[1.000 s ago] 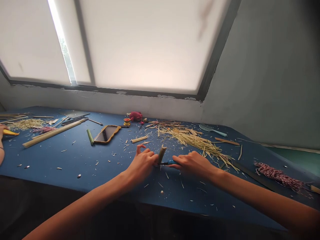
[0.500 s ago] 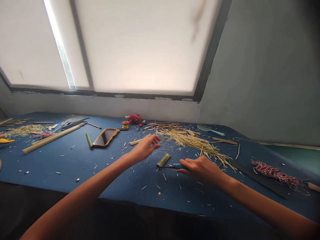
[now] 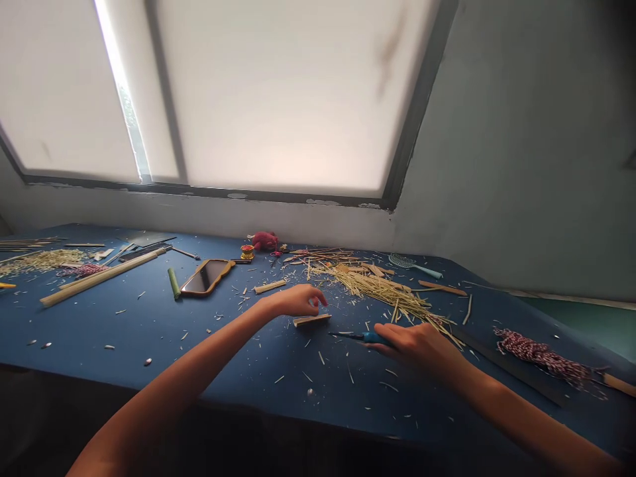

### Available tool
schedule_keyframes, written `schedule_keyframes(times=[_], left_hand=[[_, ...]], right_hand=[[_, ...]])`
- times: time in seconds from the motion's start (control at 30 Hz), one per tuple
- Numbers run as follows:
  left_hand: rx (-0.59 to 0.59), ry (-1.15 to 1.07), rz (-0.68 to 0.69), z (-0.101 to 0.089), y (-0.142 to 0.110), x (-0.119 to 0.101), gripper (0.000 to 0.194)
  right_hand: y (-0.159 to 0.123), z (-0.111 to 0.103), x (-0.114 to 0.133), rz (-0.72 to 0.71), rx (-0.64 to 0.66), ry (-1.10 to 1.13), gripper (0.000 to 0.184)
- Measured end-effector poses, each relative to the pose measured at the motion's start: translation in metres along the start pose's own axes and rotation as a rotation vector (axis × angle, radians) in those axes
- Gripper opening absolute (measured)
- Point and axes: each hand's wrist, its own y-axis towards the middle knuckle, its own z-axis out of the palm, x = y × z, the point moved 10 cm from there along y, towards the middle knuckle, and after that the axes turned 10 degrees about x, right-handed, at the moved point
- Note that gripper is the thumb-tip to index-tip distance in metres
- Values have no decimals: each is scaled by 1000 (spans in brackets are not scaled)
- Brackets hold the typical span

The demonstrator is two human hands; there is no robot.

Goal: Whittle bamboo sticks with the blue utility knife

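My right hand is closed round the blue handle of a knife, its thin dark blade pointing left just above the table. To the left, my left hand hovers over a short split piece of bamboo, fingers bent and a gap showing between thumb and forefinger. The bamboo lies beneath the fingertips with its pale side edge showing; whether they touch it I cannot tell. Behind my hands spreads a heap of thin bamboo strips. Another short bamboo piece lies beyond my left wrist.
On the blue table lie a framed mirror, a green bamboo piece, long bamboo lengths, a red plush toy, a hairbrush and a bundle of red-and-white cord. Shavings are scattered about.
My left hand has come down over the short bamboo piece, which has turned and shifted left. My right hand has drawn the knife slightly to the right, away from it.
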Motion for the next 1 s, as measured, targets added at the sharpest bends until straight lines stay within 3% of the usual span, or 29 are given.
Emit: schedule_keyframes(times=[0.13,0.23,0.37,0.53,0.6,0.7,0.8,1.0], left_hand=[[-44,-22,-26,-4,-6,15,39],[47,-57,-49,10,1,15,43],[109,-58,-40,21,4,5,31],[-43,-91,-26,9,-1,8,26],[-102,-287,-14,5,-3,18,29],[-61,-699,86,13,-1,27,30],[-78,-905,174,12,-1,31,31],[-258,-854,172,-4,-12,35,28]], right_hand=[[13,0,-1,14,10,31,31],[20,-7,4,-4,0,41,32],[19,-16,9,-31,-24,22,33],[10,-20,-2,6,-56,9,33],[8,-18,-8,21,-57,22,33],[8,-17,-14,42,-69,55,30],[12,-15,-19,72,-66,99,30],[23,-10,-25,124,-25,165,33]])
